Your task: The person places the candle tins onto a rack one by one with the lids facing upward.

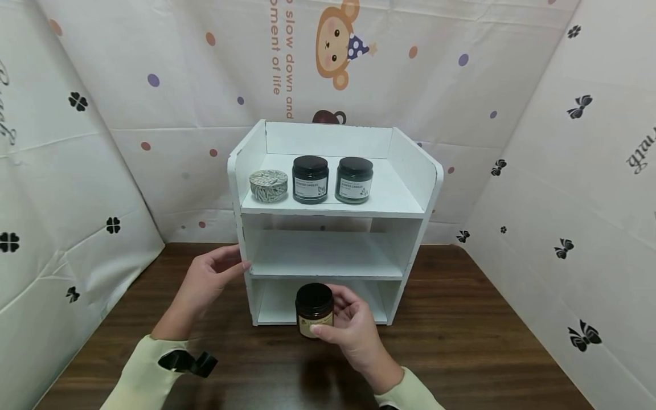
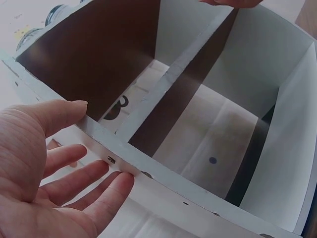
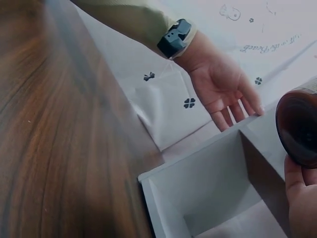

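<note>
My right hand grips a dark amber candle jar with a black lid and a yellowish label, thumb across its front. In the head view the jar overlaps the bottom compartment of a white three-tier shelf. The jar's dark base faces the right wrist camera. At the shelf's left side, my left hand rests its thumb tip near the front edge, with loosely extended fingers along the outer side panel.
On the top tier stand a patterned round tin and two black-lidded candle jars, one in the middle and one to its right. The shelf stands on a dark wooden table, with printed cloth behind and at both sides.
</note>
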Available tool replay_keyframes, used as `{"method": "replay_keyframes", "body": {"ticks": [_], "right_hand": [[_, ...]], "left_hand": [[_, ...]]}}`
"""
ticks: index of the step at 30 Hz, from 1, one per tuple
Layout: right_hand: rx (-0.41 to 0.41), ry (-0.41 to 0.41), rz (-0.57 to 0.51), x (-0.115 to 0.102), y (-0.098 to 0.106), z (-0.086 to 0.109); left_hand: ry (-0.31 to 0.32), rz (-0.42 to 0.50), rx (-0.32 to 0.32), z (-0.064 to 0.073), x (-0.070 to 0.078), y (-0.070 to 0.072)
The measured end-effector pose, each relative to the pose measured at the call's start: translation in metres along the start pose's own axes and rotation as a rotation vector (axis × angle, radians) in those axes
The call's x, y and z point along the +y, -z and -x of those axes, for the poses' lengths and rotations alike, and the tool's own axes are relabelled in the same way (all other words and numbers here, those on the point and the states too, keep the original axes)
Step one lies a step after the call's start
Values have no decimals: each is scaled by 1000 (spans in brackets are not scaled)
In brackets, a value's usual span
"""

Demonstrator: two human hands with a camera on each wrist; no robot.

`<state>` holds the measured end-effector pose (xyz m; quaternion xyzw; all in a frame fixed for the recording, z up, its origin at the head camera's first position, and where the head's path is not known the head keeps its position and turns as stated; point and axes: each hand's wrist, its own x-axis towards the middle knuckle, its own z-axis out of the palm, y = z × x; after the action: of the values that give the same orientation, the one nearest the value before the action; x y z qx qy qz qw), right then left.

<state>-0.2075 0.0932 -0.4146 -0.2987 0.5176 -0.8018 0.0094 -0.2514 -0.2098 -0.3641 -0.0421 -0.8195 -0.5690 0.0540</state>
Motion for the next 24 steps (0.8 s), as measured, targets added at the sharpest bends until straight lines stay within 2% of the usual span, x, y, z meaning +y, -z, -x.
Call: {"method": "replay_keyframes", "body": {"ticks": [7,13,24], "right_hand": [[16,28,28,-15,3,1],[9,95,64,-29,9,-3],[54,177,103,-54,17,-10]], "left_hand": [[-8,-6,-1,0,0,0],[-8,-6,-3,-1,-1,1],[-3,-3,-7,-1,-2,1]]}}
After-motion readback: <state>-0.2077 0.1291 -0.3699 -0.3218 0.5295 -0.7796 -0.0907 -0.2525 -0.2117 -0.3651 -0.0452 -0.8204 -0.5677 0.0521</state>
